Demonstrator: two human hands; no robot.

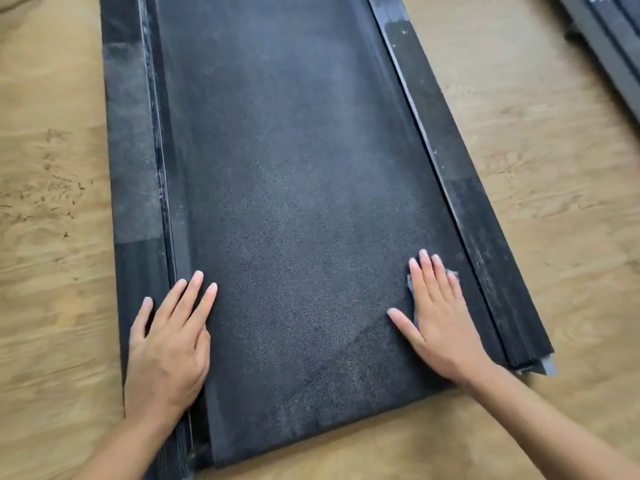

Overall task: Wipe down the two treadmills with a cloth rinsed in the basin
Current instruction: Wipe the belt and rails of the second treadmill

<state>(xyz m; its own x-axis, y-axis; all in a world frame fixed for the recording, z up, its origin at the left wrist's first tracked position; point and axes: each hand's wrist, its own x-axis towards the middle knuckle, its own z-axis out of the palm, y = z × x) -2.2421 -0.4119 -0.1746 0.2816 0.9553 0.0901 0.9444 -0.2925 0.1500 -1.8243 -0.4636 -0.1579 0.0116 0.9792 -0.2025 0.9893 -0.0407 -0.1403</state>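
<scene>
Right hand [438, 313] flat, fingers straight and close together, thumb out to the side, pressing the cloth [412, 286] onto the belt. The cloth is almost all hidden under my palm; only a pale grey-blue fringe shows beside the index finger and past the little finger.

Left hand [169, 344] also flat, fingers straight and slightly spread, holding nothing. It rests across the seam where the belt meets the left side rail [133, 174], little finger on the rail.

Treadmill belt [294, 168]: black, grainy, lighter dusty sheen down the middle, a faint diagonal streak between my hands. Both hands sit near its nearest end, well apart, one at each edge.

Right side rail [462, 192] just beside the cloth, scuffed, with pale smears; the left rail shows a greyer patch farther up.

The deck lies on a wood-grain floor [554, 209]. Top right corner: the edge of a second treadmill [611, 43], cut off by the frame.
</scene>
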